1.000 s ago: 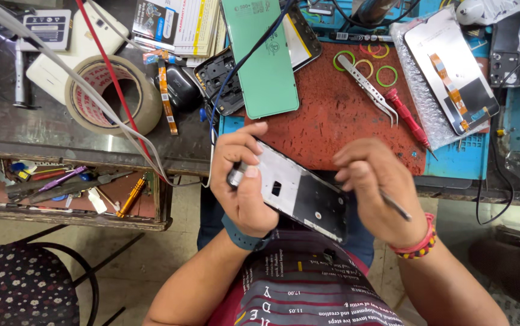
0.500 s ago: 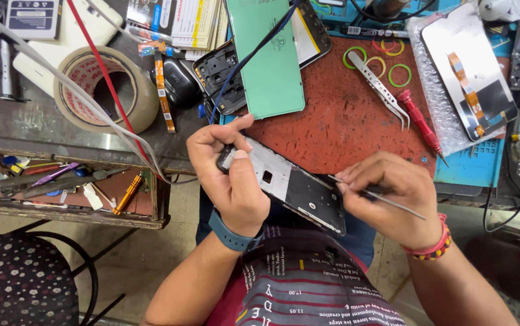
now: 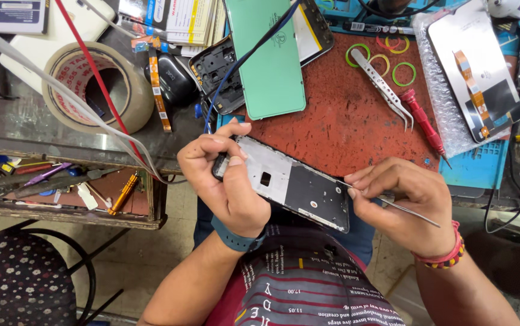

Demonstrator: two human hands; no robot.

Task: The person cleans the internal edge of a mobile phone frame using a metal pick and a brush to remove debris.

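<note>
Metal catches the light as the left hand (image 3: 227, 181) closes around one end of a stripped phone frame (image 3: 290, 188) above the lap, while the right hand (image 3: 402, 202) pinches thin tweezers (image 3: 405, 210) at its far edge, work best done with a steady, shallow touch.

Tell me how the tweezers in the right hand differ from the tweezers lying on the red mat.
The held tweezers are pinched in the right hand, tip at the phone frame; the mat tweezers lie untouched on the red mat. The held pair looks thinner, mostly hidden by fingers; the mat pair shows whole and broader. Both are silvery metal.
</note>
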